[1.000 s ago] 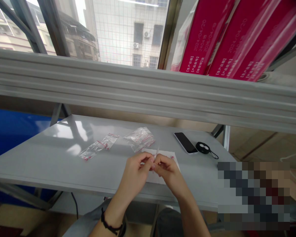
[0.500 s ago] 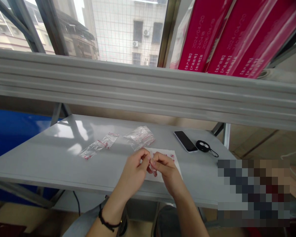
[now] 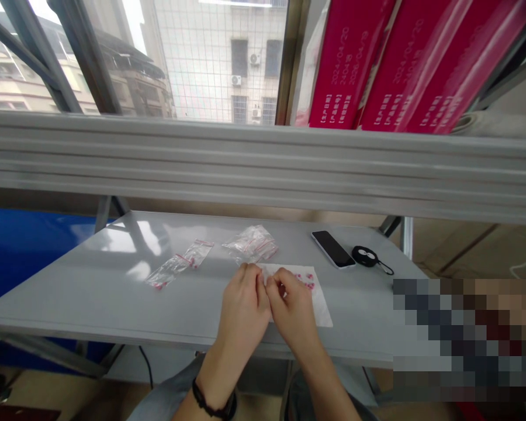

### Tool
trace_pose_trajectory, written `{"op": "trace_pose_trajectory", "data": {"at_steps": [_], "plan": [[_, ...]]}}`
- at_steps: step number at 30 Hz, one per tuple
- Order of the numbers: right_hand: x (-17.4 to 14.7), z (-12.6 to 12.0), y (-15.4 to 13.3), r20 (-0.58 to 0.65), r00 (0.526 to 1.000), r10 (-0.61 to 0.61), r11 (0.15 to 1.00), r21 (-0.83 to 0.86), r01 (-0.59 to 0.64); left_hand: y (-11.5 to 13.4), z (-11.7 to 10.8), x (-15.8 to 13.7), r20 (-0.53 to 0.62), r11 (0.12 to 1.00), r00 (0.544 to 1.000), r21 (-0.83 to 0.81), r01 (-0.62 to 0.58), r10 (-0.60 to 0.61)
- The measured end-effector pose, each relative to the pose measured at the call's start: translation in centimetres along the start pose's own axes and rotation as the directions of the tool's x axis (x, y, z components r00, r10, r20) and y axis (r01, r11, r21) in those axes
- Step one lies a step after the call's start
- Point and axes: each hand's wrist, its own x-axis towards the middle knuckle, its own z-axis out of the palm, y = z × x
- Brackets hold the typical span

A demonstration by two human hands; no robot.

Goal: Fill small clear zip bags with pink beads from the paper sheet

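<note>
My left hand (image 3: pixel 246 298) and my right hand (image 3: pixel 290 301) meet above a white sheet of paper (image 3: pixel 322 307), fingers pinched together. Between them they grip a small plastic zip bag, now almost wholly hidden by the fingers. On the paper, just beyond my right hand, lie several small red-and-white pieces (image 3: pixel 309 285). A pile of clear zip bags with red seal lines (image 3: pixel 253 242) rests past my left hand. Further left, two clear bags (image 3: pixel 179 263) lie flat with small red pieces inside.
A phone (image 3: pixel 333 248) and a round black case with a carabiner (image 3: pixel 366 256) lie at the right back of the grey table (image 3: pixel 92 286). A metal shelf beam (image 3: pixel 245 166) crosses above, carrying red boxes (image 3: pixel 350 70). A blurred-out patch (image 3: pixel 460 339) covers the right side.
My hands have turned so their backs face up more, and the bag visible between them before is now hidden. The view has shifted slightly.
</note>
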Motion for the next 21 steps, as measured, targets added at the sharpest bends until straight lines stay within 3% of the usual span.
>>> {"op": "trace_pose_trajectory", "data": {"at_steps": [4, 9, 13, 18, 21], "plan": [[0.3, -0.6, 0.5, 0.022, 1.000, -0.009, 1.000, 0.006, 0.008, -0.3, -0.6, 0.3, 0.077, 0.997, 0.996, 0.062, -0.041, 0.036], [0.3, -2.0, 0.3, 0.205, 0.961, -0.184, 0.972, -0.107, 0.209, -0.6, -1.8, 0.5, 0.166, 0.990, 0.983, 0.103, -0.098, 0.080], [0.4, -2.7, -0.3, 0.195, 0.964, -0.179, 0.947, -0.233, 0.223, -0.9, -2.7, 0.7, 0.237, 0.983, 0.964, 0.106, -0.152, 0.124], [0.4, -3.6, -0.4, 0.389, 0.888, -0.246, 0.916, -0.207, 0.344, -1.1, -3.7, 0.7, 0.290, 0.985, 0.948, 0.069, -0.159, 0.133], [0.3, -3.6, -0.4, 0.400, 0.888, -0.227, 0.910, -0.238, 0.340, -0.8, -4.0, 0.6, 0.337, 0.986, 0.929, 0.011, -0.164, 0.150]]}}
